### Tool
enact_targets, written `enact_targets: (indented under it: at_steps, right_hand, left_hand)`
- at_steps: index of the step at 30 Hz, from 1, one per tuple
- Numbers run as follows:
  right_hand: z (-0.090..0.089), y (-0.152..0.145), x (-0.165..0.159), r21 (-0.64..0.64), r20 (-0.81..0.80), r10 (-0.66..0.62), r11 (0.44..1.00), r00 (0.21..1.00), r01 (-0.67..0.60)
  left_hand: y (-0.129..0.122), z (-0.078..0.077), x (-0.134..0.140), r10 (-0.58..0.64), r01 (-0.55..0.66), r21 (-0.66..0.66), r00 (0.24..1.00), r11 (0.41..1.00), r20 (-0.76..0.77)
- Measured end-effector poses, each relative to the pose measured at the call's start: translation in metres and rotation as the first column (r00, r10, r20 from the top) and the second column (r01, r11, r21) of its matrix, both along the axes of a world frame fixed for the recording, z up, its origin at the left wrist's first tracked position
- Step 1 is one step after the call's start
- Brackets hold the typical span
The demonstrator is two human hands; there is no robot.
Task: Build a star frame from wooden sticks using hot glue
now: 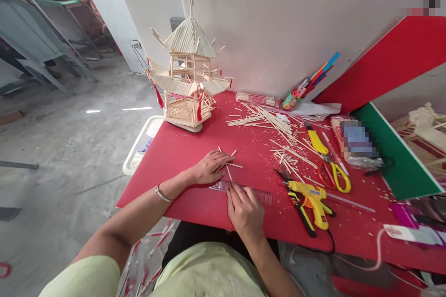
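Note:
My left hand [211, 167] rests over a small star of crossed wooden sticks [235, 165], its fingers closed on them against the red table. Part of the sticks is hidden under that hand. One stick points toward me and reaches a clear plastic ruler [262, 195]. My right hand [246, 209] has its fingers curled together and pressed on the ruler, with the fingertips by the near end of that stick. Behind the hands, a pavilion model [190, 81] of wooden sticks with red tassels stands on the table.
Loose sticks [272, 123] and cut bits lie at the back right. On the right are a yellow glue gun [313, 197], pliers [302, 216], scissors [335, 177], a utility knife [316, 140] and a pen-filled cup [290, 101]. A white partition [258, 41] stands behind.

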State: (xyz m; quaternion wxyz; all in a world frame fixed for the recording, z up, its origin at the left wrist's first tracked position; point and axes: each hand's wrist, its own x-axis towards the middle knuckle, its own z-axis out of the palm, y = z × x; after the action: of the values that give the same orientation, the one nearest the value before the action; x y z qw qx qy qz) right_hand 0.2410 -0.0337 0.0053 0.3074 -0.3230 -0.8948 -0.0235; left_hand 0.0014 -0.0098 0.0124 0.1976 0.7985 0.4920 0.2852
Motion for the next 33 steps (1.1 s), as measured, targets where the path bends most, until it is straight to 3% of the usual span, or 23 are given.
enact_targets:
  at_steps: [22, 33]
  right_hand:
    - [-0.002, 0.002, 0.0, 0.016, -0.029, 0.019, 1.0, 0.999, -0.019]
    - [-0.004, 0.0, 0.0, 0.007, 0.002, -0.003, 1.0, 1.0, 0.003]
  left_hand:
    - [0.0, 0.002, 0.001, 0.019, -0.019, -0.007, 1.0, 1.0, -0.004]
    - [0.001, -0.009, -0.001, 0.015, -0.016, 0.024, 1.0, 1.0, 0.016]
